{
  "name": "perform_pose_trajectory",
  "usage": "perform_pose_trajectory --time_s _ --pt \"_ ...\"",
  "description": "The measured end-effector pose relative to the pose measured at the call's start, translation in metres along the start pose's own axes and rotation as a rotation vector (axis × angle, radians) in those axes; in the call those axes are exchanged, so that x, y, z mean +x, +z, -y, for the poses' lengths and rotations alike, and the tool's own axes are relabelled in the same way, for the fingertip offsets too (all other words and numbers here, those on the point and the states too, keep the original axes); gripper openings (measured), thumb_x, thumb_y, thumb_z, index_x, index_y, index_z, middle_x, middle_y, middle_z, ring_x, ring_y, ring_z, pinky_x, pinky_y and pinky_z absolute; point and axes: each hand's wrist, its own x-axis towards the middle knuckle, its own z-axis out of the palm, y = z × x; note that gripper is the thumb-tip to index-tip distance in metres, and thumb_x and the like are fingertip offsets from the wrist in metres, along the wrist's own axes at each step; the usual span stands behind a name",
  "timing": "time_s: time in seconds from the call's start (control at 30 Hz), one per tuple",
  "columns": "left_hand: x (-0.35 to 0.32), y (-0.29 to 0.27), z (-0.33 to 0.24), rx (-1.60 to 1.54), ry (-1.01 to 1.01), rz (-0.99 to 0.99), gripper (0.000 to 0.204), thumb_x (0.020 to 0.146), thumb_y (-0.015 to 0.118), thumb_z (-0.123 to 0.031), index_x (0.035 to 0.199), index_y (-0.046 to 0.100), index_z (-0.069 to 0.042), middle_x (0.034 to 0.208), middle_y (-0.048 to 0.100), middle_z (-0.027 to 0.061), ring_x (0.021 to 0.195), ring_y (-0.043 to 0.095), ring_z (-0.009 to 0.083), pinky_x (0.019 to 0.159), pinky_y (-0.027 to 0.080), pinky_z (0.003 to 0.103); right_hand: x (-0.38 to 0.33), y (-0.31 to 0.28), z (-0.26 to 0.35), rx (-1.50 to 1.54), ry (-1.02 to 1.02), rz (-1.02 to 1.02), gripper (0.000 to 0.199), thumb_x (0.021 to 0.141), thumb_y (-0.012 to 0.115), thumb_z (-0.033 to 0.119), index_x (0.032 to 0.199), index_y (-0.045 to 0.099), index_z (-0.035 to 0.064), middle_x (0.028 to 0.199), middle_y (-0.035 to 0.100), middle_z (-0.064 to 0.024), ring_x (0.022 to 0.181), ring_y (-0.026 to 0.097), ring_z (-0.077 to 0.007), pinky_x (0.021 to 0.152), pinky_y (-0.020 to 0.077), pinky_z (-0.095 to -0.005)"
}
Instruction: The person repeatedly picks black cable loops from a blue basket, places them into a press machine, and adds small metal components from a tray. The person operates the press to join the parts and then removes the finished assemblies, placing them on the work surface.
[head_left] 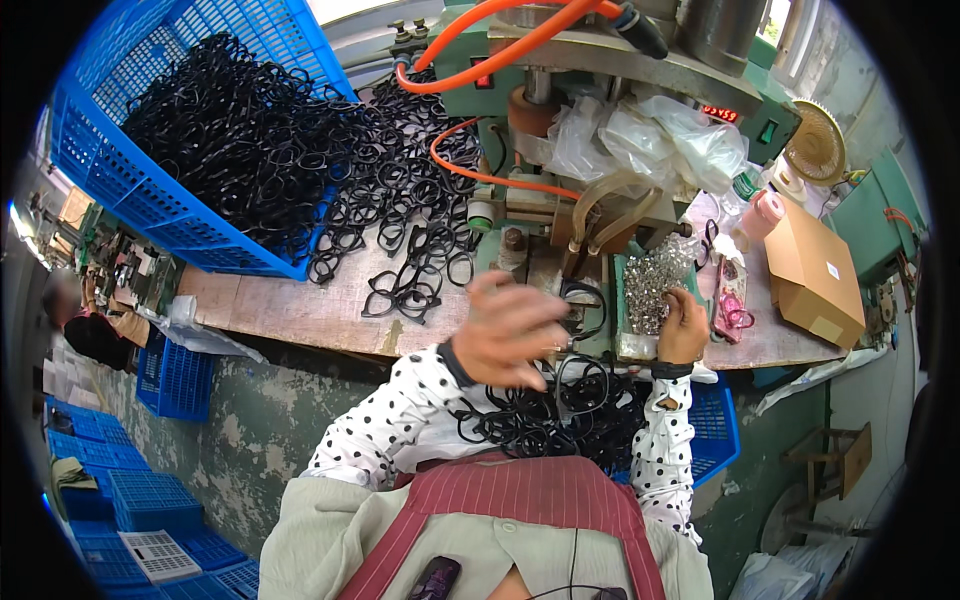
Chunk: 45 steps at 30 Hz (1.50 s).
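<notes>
Mostly, the left end of the counter (255, 300) is crowded: a tilted blue perforated plastic basket (160, 205) spills glossy black eyeglass frames (250, 150) toward the middle. Behind the hands, a green metal press (505, 95) with orange hoses (500, 62) and crumpled clear plastic bags (650, 135) fills the back; a brown cardboard box (810, 265) sits near the right front corner. Pale surface shows along the front edge, left of the left hand (510, 330), while past that edge a heap of black frames (600, 425) lies before the person. The left hand's fingers are blurred and spread, with nothing seen in them. Just beside it, one thin-rimmed black frame (602, 305) is at the press's front. The right hand's fingers curl at the green tray (621, 295) of small silvery metal parts (648, 285); whether they grip one, I cannot tell.
</notes>
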Motion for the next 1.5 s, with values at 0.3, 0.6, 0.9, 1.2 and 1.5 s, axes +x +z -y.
perform_pose_trajectory --time_s 0.3,0.6,0.9,1.2,1.5 --pt "-0.112 -0.047 0.061 0.803 -1.294 0.288 0.027 0.080 0.073 -0.037 0.089 0.068 -0.013 0.124 0.054 0.0063 0.119 0.042 0.0323 0.094 0.034 0.052 -0.004 0.005 -0.006 0.094 0.181 -0.044 0.013 0.081 0.071 0.010 0.093 0.072 0.0123 0.080 0.068 -0.0077 0.075 0.062 -0.0255 0.068 0.0497 -0.0356" --pt "-0.105 -0.071 0.096 -0.108 -1.283 -0.443 0.020 0.079 0.075 -0.019 0.086 0.067 -0.003 0.102 0.065 0.0050 0.098 0.057 0.0184 0.091 0.041 0.032 0.008 -0.011 0.021 0.039 0.071 0.127 0.009 0.077 0.073 0.011 0.086 0.073 0.0121 0.084 0.069 -0.0069 0.080 0.065 -0.0258 0.072 0.0495 -0.0327" --pt "-0.152 -0.017 0.137 0.179 -1.209 -0.297 0.027 0.088 0.069 -0.029 0.090 0.069 -0.002 0.085 0.062 0.0087 0.080 0.057 0.0199 0.072 0.045 0.029 0.033 -0.030 0.106 0.747 0.275 0.419 0.019 0.080 0.066 -0.004 0.097 0.074 -0.0011 0.087 0.071 -0.0051 0.075 0.061 -0.0085 0.071 0.0475 -0.0217" --pt "-0.053 -0.025 0.070 -0.070 -1.159 -0.433 0.027 0.101 0.053 -0.028 0.097 0.064 -0.003 0.070 0.061 0.0025 0.059 0.049 0.0084 0.056 0.041 0.026 0.021 -0.021 0.146 0.807 0.319 0.443 0.043 0.073 0.075 0.005 0.111 0.054 0.0007 0.080 0.070 -0.0083 0.058 0.046 -0.0039 0.052 0.0353 -0.0207" --pt "0.013 -0.038 0.005 0.081 -0.438 -0.178 0.023 0.090 0.063 -0.011 0.111 0.062 -0.001 0.100 0.066 0.0142 0.088 0.062 0.0312 0.081 0.049 0.038 0.027 -0.007 0.162 0.827 0.250 0.372 0.057 0.071 0.076 0.004 0.119 0.047 -0.0027 0.083 0.069 -0.0116 0.066 0.060 -0.0092 0.059 0.0455 -0.0236"
